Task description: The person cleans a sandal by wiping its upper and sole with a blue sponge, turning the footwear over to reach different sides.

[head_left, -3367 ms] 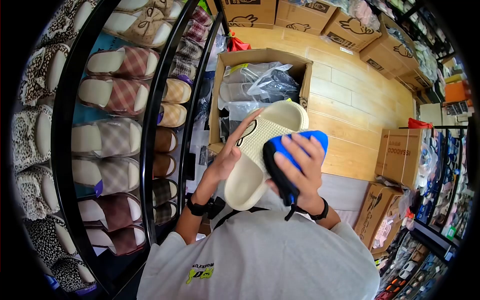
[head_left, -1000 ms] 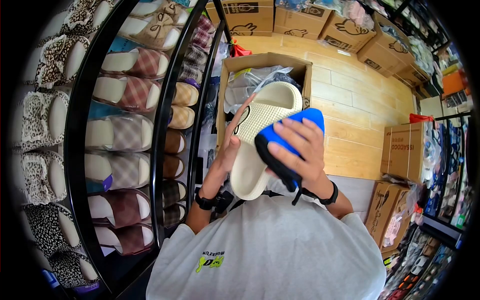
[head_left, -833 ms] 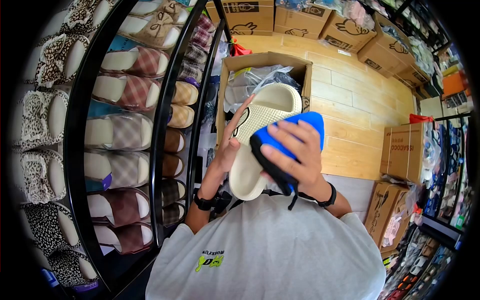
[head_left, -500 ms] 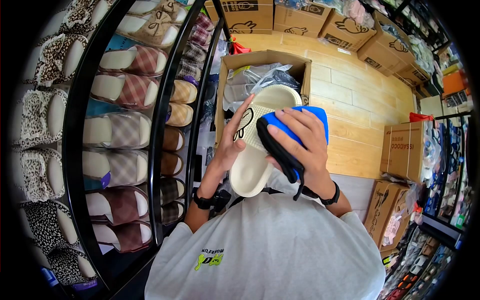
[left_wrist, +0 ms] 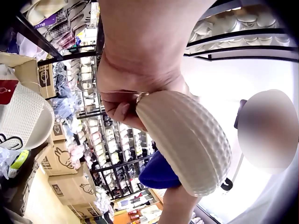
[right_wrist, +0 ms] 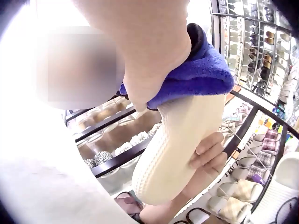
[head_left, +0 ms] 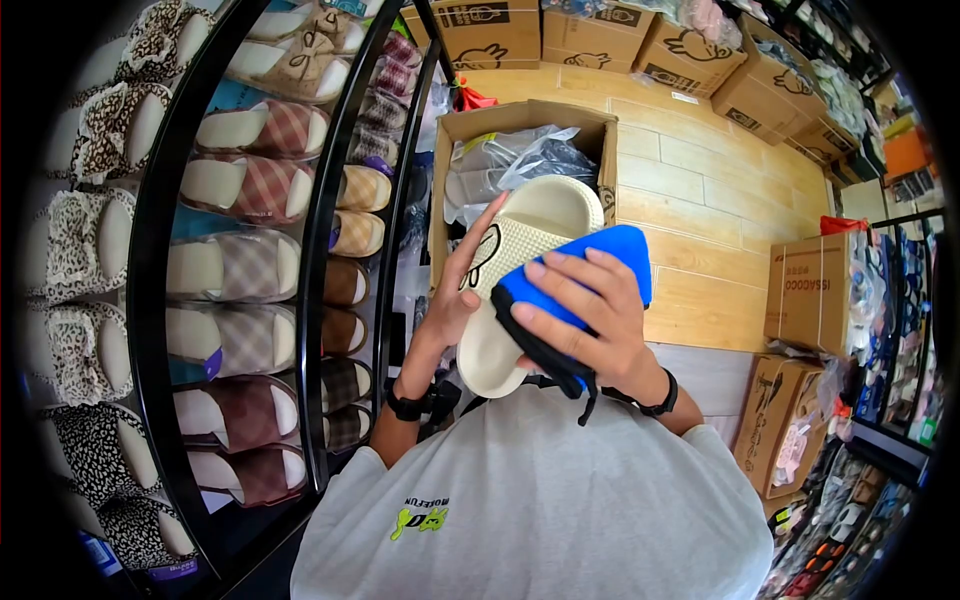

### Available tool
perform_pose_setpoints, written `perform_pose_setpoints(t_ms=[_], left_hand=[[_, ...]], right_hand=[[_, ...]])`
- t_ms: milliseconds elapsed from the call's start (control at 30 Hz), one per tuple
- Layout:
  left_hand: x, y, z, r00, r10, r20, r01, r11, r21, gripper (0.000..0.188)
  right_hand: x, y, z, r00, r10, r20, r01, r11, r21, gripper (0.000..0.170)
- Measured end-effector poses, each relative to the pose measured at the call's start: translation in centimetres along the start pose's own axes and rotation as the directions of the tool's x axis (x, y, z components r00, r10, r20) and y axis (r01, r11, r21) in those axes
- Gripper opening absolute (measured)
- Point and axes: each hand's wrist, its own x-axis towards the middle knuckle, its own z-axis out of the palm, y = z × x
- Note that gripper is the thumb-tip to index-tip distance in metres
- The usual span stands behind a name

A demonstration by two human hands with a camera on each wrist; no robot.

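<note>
A cream slipper [head_left: 495,340] with a textured strap is held up in front of the chest. The left hand [head_left: 455,295] grips it from the left, thumb near the strap; in the right wrist view the left hand's fingers [right_wrist: 208,156] curl under the sole. A blue plush cloth [head_left: 625,250] with a black edge and cord lies over the slipper's right side. The right hand [head_left: 590,315] holds this cloth, fingers bent over it, pressing against the strap area. In the left wrist view the slipper's textured side [left_wrist: 187,140] hides much of the cloth [left_wrist: 159,172].
An open carton [head_left: 610,135] with bagged slippers stands just beyond the hands. At the left, a black rack [head_left: 310,250] holds rows of slippers. More cartons [head_left: 490,35] line the back and right [head_left: 800,290], with tiled floor [head_left: 700,210] between.
The right hand and blue cloth have shifted left and slightly down over the slipper, after small moves back and forth. The left hand keeps its grip on the slipper.
</note>
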Motion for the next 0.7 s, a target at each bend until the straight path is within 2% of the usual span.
perform_pose_setpoints(t_ms=[67, 133, 167, 300, 367, 533, 600, 667, 700], left_hand=[[-0.3, -0.5, -0.4, 1.0, -0.014, 0.009, 0.013, 0.998, 0.057, 0.151], [-0.4, -0.5, -0.6, 0.992, 0.108, 0.067, -0.114, 0.99, 0.085, 0.152], [-0.5, 0.7, -0.2, 0.999, -0.013, 0.032, 0.009, 0.995, 0.1, 0.147], [-0.7, 0.3, -0.1, 1.0, -0.001, 0.019, 0.001, 0.999, 0.034, 0.145], [-1.0, -0.5, 0.0, 1.0, 0.016, 0.009, -0.015, 1.0, -0.025, 0.144], [-1.1, -2.1, 0.0, 1.0, 0.021, -0.019, -0.023, 0.991, -0.134, 0.141], [-1.2, -2.5, -0.1, 0.999, 0.021, -0.029, -0.025, 0.99, -0.135, 0.141], [-0.7, -1.9, -0.1, 0.996, 0.087, 0.029, -0.084, 0.992, -0.097, 0.137], [-1.1, -1.1, 0.0, 0.999, 0.041, 0.025, -0.04, 0.998, -0.049, 0.137]], right_hand=[[-0.1, -0.3, 0.0, 0.999, -0.039, 0.008, 0.039, 0.999, 0.003, 0.045], [-0.4, 0.0, -0.1, 0.998, -0.056, 0.009, 0.056, 0.998, 0.022, 0.044], [-0.5, 0.1, -0.1, 0.997, -0.075, 0.011, 0.075, 0.996, 0.043, 0.042], [-0.7, -0.5, 0.1, 0.998, -0.059, 0.006, 0.059, 0.995, 0.074, 0.041], [-1.1, -0.7, 0.4, 0.996, -0.083, 0.044, 0.08, 0.995, 0.058, 0.05], [-0.9, -1.0, 0.2, 0.994, -0.092, 0.05, 0.089, 0.994, 0.068, 0.045], [-0.9, -1.1, 0.3, 0.995, -0.092, 0.037, 0.089, 0.992, 0.086, 0.042], [-1.1, -1.2, 0.4, 0.994, -0.097, 0.04, 0.093, 0.992, 0.084, 0.042], [-1.1, -1.1, 0.3, 0.995, -0.096, 0.038, 0.093, 0.992, 0.085, 0.042]])
